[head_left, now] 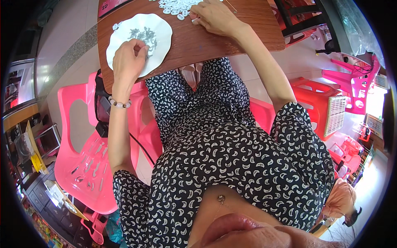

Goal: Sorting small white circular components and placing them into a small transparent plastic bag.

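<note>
On the brown wooden table [198, 51], a white plate with a wavy rim [159, 62] holds a scatter of small greenish-grey pieces [144, 35]. Over the plate's near side is my left hand [129, 62], thumb and fingers pinched together close to the pieces; what lies between the fingertips is too small to name. To the right, my right hand [215, 18] is closed at the fingertips on a small white piece [194, 20]. Just beyond it lies a heap of small white oval pieces with holes [175, 6]. A similar white piece [115, 26] sits by the plate's left rim.
A thin stick [230, 5] lies right of my right hand. A pink object [108, 6] is at the table's far left corner. Pink plastic chairs [68, 165] stand left, one with a black bag [102, 103]; red stools [318, 103] stand right. Another person [341, 198] is at the lower right.
</note>
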`<action>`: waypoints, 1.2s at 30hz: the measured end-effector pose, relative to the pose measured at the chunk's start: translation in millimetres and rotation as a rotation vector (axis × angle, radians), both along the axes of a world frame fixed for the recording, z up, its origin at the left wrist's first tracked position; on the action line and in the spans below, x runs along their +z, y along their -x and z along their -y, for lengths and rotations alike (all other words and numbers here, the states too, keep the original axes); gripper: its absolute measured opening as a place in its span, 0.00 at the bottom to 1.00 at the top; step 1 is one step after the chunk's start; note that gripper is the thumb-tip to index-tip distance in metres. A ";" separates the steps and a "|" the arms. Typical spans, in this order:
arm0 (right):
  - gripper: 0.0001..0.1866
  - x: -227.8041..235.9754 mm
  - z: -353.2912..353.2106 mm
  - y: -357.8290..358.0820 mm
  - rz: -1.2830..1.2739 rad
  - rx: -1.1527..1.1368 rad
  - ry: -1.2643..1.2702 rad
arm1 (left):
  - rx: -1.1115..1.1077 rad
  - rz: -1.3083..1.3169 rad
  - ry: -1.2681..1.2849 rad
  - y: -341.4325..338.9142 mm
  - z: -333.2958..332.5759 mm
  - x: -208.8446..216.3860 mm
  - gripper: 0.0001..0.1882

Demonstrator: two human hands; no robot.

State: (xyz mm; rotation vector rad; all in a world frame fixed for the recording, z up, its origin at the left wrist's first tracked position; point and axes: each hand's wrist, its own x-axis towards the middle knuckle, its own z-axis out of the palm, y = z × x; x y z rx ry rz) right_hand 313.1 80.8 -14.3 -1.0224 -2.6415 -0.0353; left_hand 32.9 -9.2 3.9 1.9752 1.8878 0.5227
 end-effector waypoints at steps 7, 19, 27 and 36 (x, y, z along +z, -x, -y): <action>0.09 1.4 9.4 0.4 -0.122 -0.025 0.093 | 0.006 0.030 -0.049 2.5 -0.6 -7.3 0.10; 0.09 12.7 46.2 61.5 -0.600 0.075 0.182 | 0.129 0.882 0.244 3.4 0.1 -0.7 0.12; 0.07 9.9 56.0 89.7 -0.751 0.090 0.137 | 0.114 1.041 0.312 -5.6 7.0 14.3 0.12; 0.04 11.9 67.4 84.5 -0.792 0.067 0.207 | 0.109 1.084 0.337 -13.9 16.9 14.9 0.15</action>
